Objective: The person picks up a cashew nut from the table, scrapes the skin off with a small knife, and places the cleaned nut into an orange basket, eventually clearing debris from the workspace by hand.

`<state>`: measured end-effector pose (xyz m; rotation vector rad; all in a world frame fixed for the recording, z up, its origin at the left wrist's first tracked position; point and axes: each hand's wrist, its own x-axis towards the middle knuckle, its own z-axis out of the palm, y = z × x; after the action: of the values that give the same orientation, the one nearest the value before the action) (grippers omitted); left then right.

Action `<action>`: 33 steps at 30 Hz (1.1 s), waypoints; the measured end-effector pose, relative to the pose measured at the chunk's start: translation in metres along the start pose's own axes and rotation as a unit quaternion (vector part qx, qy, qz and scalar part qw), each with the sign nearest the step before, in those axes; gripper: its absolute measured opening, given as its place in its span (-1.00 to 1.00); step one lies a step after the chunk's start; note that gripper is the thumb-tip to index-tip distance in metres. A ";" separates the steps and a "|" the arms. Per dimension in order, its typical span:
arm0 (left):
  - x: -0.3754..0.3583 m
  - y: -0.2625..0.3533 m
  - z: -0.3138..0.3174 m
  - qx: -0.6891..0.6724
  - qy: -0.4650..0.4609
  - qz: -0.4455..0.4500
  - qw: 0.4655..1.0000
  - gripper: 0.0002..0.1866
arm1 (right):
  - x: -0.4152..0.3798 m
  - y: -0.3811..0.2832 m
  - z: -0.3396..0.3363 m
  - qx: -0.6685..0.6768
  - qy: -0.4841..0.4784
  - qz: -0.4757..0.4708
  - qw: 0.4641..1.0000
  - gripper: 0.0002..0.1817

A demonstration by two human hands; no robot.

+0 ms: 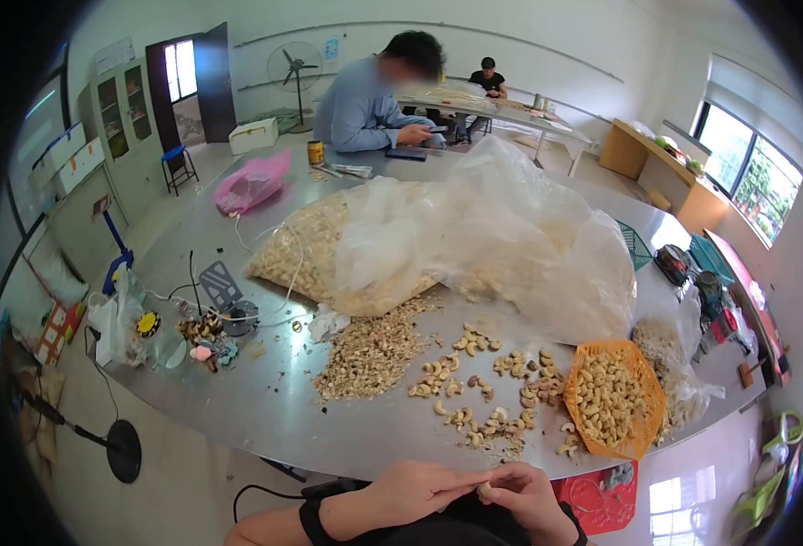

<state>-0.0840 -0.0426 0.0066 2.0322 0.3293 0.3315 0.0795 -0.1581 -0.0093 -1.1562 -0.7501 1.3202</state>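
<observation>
At the table's near edge my hands meet in front of my body. My right hand [526, 497] pinches a pale cashew nut [485, 490] between thumb and fingers. From the other side, my left hand [412, 490] has its fingers closed together, their tips at the same nut; its exact grip is partly hidden. Small groups of loose cashew nuts [498, 425] lie on the metal table [237, 419] just beyond. To their right stands an orange basket [649, 439] filled with cashews. A heap of broken nut bits [369, 359] spreads to the left.
Large clear plastic bags [547, 246] of cashews fill the table's middle. A pink bag [254, 182] and a phone stand [219, 284] are at left. Across the table a person in a blue shirt [356, 105] holds a phone. A red stool [601, 500] stands below the near edge.
</observation>
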 end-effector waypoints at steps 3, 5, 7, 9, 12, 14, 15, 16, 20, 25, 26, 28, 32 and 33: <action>-0.006 -0.012 0.008 0.044 0.062 0.078 0.994 -0.62 | -0.001 0.002 0.003 -0.004 0.008 0.004 1.000 -0.82; -0.008 -0.013 0.009 0.046 0.083 0.104 0.990 -0.60 | -0.001 0.003 0.003 -0.009 0.011 0.012 1.000 -0.83; -0.011 -0.009 0.006 0.040 0.076 0.092 0.992 -0.63 | -0.002 -0.001 0.010 -0.028 -0.008 -0.001 1.000 -0.85; -0.013 -0.007 0.005 0.034 0.066 0.080 0.994 -0.65 | -0.002 -0.002 0.014 -0.045 -0.025 -0.016 0.999 -0.86; -0.014 -0.008 0.005 0.046 0.057 0.075 0.994 -0.65 | -0.003 -0.001 0.013 -0.033 -0.014 -0.004 0.999 -0.86; -0.013 -0.009 0.006 0.057 0.076 0.104 0.990 -0.62 | -0.003 0.004 0.009 -0.013 0.010 0.015 1.000 -0.84; -0.012 -0.008 0.005 0.059 0.071 0.106 0.990 -0.62 | -0.003 0.004 0.009 -0.010 0.013 0.012 1.000 -0.84; -0.012 -0.008 0.005 0.060 0.066 0.100 0.991 -0.63 | -0.003 0.003 0.010 -0.004 0.014 0.011 1.000 -0.84; -0.009 -0.010 0.008 0.037 0.069 0.092 0.993 -0.65 | -0.003 0.006 0.006 0.026 0.002 -0.002 1.000 -0.83; -0.004 -0.008 0.008 0.024 0.048 0.075 0.996 -0.65 | -0.005 0.000 0.006 0.030 0.014 0.007 0.999 -0.84; -0.003 -0.007 0.008 0.028 0.052 0.076 0.995 -0.65 | -0.005 -0.001 0.005 0.035 0.011 0.010 0.999 -0.84; -0.001 -0.006 0.008 0.030 0.043 0.067 0.996 -0.65 | -0.004 -0.001 0.002 0.031 0.009 0.007 0.999 -0.83; 0.002 -0.008 0.007 0.028 0.018 0.037 0.999 -0.66 | -0.001 0.005 -0.009 0.005 -0.001 0.037 0.999 -0.81; 0.003 -0.008 0.007 0.028 0.018 0.037 0.999 -0.66 | 0.001 0.007 -0.012 0.005 -0.001 0.037 0.999 -0.81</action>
<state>-0.0795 -0.0438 -0.0036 2.0995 0.2891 0.4101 0.0884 -0.1609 -0.0195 -1.1845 -0.7078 1.3857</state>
